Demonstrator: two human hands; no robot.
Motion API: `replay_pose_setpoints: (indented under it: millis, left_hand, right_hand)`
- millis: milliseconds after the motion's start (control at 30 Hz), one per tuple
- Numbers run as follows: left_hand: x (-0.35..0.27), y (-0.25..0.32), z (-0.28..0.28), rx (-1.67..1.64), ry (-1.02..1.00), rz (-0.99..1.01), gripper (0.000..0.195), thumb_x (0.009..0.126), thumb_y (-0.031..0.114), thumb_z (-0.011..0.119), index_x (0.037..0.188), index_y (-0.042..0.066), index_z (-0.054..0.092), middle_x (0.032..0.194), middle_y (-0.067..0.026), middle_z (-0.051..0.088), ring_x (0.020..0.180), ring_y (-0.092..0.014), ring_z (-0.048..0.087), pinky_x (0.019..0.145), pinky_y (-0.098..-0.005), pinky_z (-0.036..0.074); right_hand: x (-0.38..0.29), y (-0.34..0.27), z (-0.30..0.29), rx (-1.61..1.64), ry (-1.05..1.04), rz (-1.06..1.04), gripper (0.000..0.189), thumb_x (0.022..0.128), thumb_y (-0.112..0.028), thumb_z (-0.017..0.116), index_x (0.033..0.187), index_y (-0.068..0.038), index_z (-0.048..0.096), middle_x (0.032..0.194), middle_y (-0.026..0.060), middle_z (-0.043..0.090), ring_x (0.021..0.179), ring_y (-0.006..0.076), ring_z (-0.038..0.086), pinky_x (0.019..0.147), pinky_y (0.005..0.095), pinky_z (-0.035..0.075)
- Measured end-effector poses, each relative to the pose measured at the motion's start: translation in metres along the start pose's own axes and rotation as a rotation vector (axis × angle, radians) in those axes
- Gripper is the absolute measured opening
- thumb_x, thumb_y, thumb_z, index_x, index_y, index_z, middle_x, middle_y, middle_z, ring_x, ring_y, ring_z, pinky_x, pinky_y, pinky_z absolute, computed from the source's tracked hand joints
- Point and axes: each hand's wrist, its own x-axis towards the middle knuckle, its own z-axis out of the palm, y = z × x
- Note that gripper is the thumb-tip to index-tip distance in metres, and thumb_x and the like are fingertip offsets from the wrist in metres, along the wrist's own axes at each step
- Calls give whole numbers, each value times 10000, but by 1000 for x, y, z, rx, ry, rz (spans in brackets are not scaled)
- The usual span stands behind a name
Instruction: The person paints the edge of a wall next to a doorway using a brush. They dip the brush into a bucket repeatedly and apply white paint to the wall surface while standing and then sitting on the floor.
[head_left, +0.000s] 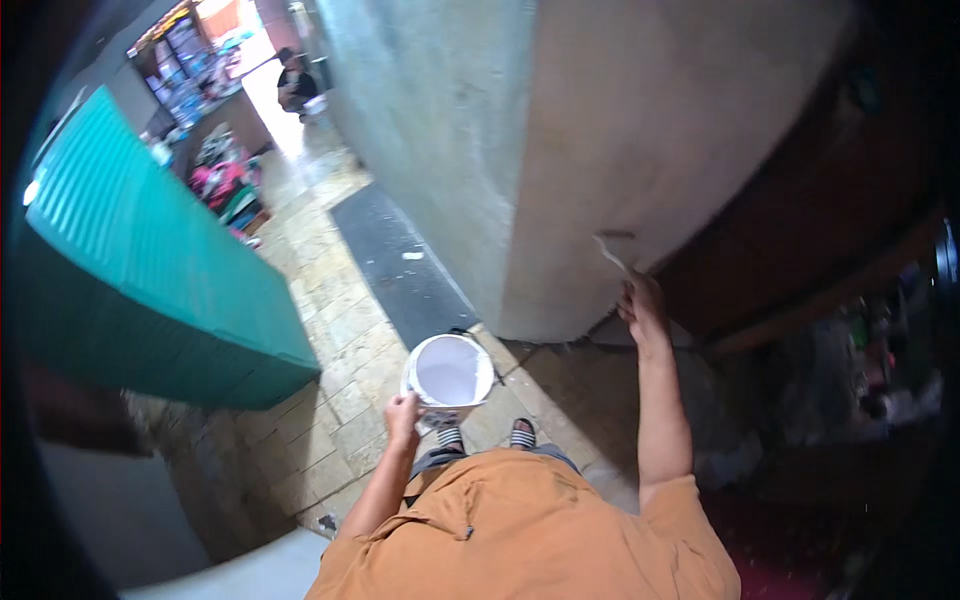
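My left hand (403, 416) grips the rim of a white plastic bucket (450, 371) at my waist, above my feet. Pale material coats part of the bucket's inner wall. My right hand (643, 306) is stretched out ahead and holds a paint roller by its handle. The roller's thin frame (613, 253) leads to a roller head (616, 235) that lies at or close to the plain wall (592, 150). Whether it touches the wall I cannot tell. To the left of the wall's corner, a bluish wall face (442, 112) runs away from me.
A teal ribbed cabinet or panel (187, 277) stands at left. A dark mat (401, 266) with pale spots lies on the tiled floor (352, 375). Clothes (225, 180) are piled farther back, and a person (295, 81) crouches near the bright opening. A dark brown surface (795, 217) stands at right.
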Motion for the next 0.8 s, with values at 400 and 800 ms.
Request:
replay_pose_setpoints:
  millis: [400, 800]
  left_hand:
    - [13, -5, -14, 13, -44, -79, 127, 826, 167, 625, 807, 111, 513, 798, -18, 584, 737, -112, 561, 580, -265, 450]
    - [14, 7, -9, -31, -61, -67, 147, 835, 147, 617, 780, 93, 492, 794, -46, 574, 747, -142, 573, 610, -328, 510]
  right_hand:
    - [-58, -118, 31, 19, -2, -397, 219, 948, -307, 519, 973, -90, 547, 706, -34, 486, 483, 32, 394, 395, 203, 290]
    - [-1, 8, 28, 14, 10, -43, 284, 916, -269, 509, 682, -118, 456, 559, -23, 420, 380, 66, 318, 354, 243, 226]
